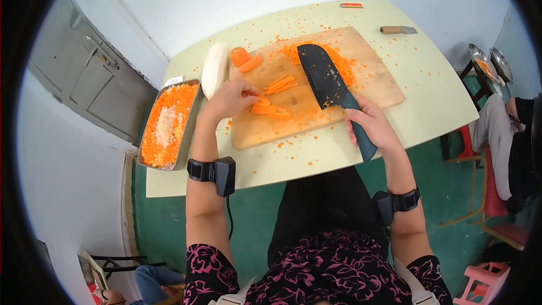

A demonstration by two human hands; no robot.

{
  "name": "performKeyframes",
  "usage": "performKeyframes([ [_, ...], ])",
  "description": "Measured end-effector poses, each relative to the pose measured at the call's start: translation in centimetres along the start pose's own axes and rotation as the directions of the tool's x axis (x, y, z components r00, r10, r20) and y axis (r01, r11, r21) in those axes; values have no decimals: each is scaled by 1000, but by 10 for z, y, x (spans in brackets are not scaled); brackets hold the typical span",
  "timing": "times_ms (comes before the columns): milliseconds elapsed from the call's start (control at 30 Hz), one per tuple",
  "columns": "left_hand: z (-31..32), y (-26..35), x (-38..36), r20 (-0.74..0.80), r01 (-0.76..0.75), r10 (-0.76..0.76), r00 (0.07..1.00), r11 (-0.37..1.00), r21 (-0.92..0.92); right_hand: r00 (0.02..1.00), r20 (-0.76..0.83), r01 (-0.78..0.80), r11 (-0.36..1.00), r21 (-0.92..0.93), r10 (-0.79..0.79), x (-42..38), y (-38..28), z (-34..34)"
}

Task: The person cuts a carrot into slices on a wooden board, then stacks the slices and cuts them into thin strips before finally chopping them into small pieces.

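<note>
My right hand point(372, 122) grips the dark handle of a cleaver point(322, 73), whose broad black blade lies over the wooden cutting board point(248, 135) with orange bits stuck to it. My left hand point(232, 99) is at the board's left side, its fingertips pinched at the end of some carrot slices point(271, 110). Just above those slices sits a small stack of carrot sticks point(280, 85). Two larger carrot pieces point(245, 60) rest at the board's upper left corner. Behind the cleaver blade, finely chopped carrot point(347, 68) is spread out.
A metal tray point(189, 135) of chopped carrot with a pale heap stands at the table's left edge, near a peeled white radish point(215, 70). A wooden-handled knife point(398, 30) and a small red packet point(351, 5) lie farther back. A seated person point(491, 130) is at right.
</note>
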State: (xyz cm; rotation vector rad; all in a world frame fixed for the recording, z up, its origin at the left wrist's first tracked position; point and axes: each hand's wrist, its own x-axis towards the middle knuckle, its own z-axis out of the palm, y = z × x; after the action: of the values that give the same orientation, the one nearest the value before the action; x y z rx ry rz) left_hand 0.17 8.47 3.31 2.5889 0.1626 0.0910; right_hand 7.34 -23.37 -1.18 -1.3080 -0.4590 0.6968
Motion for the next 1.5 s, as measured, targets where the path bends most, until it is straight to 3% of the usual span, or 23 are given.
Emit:
performKeyframes([
  [67, 5, -3, -5, 7, -27, 27, 1000, 1000, 9, 1000, 0, 29, 999, -45, -29, -2, 2, 0],
  [167, 13, 1, -13, -50, 58, -59, 997, 998, -16, 998, 16, 65, 993, -98, -64, -2, 4, 0],
  [267, 7, 12, -20, 39, 204, -204, 978, 979, 6, 997, 12, 82, 989, -120, -81, -1, 5, 0],
  [467, 22, 23, -31, -2, 41, -41, 999, 999, -10, 995, 18, 104, 983, -149, -103, -3, 7, -1],
  [667, 28, 31, -31, -9, 63, -63, 998, 998, 19, 993, 18, 119, 979, -167, -117, -4, 8, -2],
  [767, 27, 38, -31, -4, -26, 26, 1000, 991, 135, 991, 14, 132, 973, -189, -131, -2, 9, -3],
  [967, 35, 38, -32, 11, -77, 76, 997, 993, 94, 990, 33, 143, 967, -209, -139, 2, 12, -5],
  [1067, 27, 42, -22, 126, 41, -44, 991, 999, 24, 991, 38, 136, 969, -205, -131, 1, 10, -6],
  [1167, 21, 47, -12, 210, -31, -16, 978, 975, 219, 992, 32, 129, 976, -177, -125, 3, 11, -7],
  [1267, 23, 53, -12, 192, -81, 53, 980, 987, 140, 994, 29, 109, 985, -136, -106, 4, 10, -5],
  [1367, 21, 51, -9, 248, -57, 7, 969, 979, 196, 995, 34, 97, 989, -115, -94, 6, 10, -5],
  [1500, 16, 56, -13, 195, 26, -69, 978, 977, 211, 991, 58, 127, 986, -105, -121, 10, 13, -8],
])
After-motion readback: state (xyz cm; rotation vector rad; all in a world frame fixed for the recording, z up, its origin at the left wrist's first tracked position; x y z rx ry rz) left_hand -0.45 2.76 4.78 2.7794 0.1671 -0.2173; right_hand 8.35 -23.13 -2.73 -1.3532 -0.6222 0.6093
